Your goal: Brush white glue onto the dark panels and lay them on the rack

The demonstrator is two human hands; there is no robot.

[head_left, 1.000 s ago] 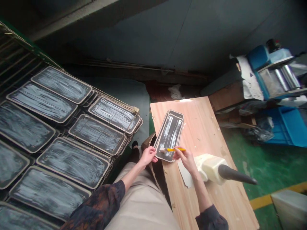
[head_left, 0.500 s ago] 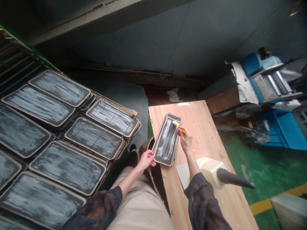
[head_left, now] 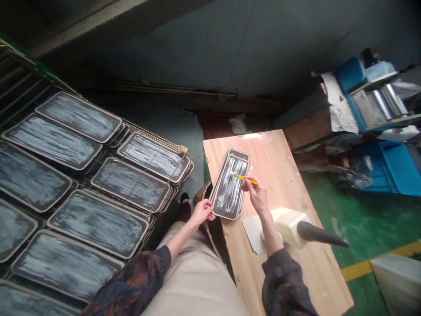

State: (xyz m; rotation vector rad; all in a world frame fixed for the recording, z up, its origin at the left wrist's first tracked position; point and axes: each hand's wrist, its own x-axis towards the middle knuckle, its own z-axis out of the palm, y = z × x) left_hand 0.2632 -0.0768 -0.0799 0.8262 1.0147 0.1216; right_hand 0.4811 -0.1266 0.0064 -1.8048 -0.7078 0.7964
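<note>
A small stack of dark rounded panels with pale rims lies aslant on the wooden board. White streaks of wet-looking coating cover the top panel [head_left: 227,191]. My right hand [head_left: 258,196] is closed around a thin brush with a yellow handle [head_left: 248,179], its tip on the upper part of that panel. At the stack's lower left corner, my left hand [head_left: 202,212] pinches the panel edge with thumb and fingers. Below my right wrist sits a cream plastic bottle [head_left: 291,226] with a long dark nozzle [head_left: 324,234], lying on its side.
Several white-streaked panels [head_left: 98,224] lie in stacks on a wire rack [head_left: 24,92] at left. A pale sheet [head_left: 252,235] is on the wooden board [head_left: 272,153]. Beyond, at right, are a blue bin [head_left: 391,169] and a machine with metal rollers [head_left: 390,101].
The brush tip has moved from the panel's top end down and left along its surface. My left hand stays at the corner. The view has shifted slightly.
</note>
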